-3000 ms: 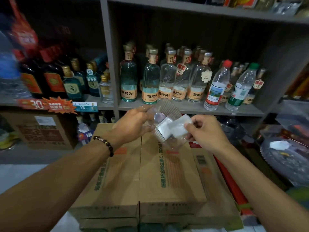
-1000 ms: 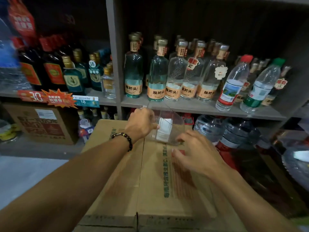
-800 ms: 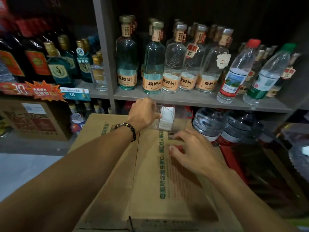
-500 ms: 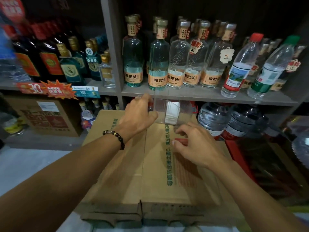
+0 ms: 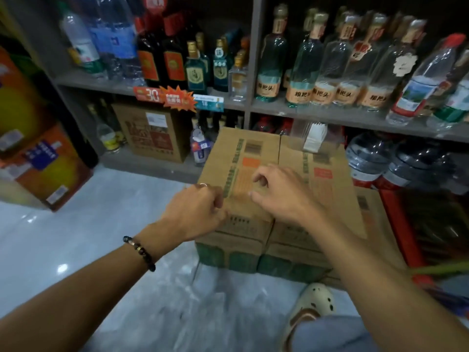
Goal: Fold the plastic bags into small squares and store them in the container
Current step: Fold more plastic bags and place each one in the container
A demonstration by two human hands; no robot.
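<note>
While both grips hang loosely curled and hold nothing — left (image 5: 196, 212), right (image 5: 281, 196) — the container (image 5: 313, 137) with folded bags (image 5: 314, 138) stands beyond them on the box (image 5: 253, 158); fetch the next bag calmly.

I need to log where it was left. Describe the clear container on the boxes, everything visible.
The container is a clear, ribbed plastic tub standing upright at the far edge of the cardboard boxes, just under the shelf. White folded bags stand inside. Neither hand touches it. Whether it has a lid cannot be told.
</note>
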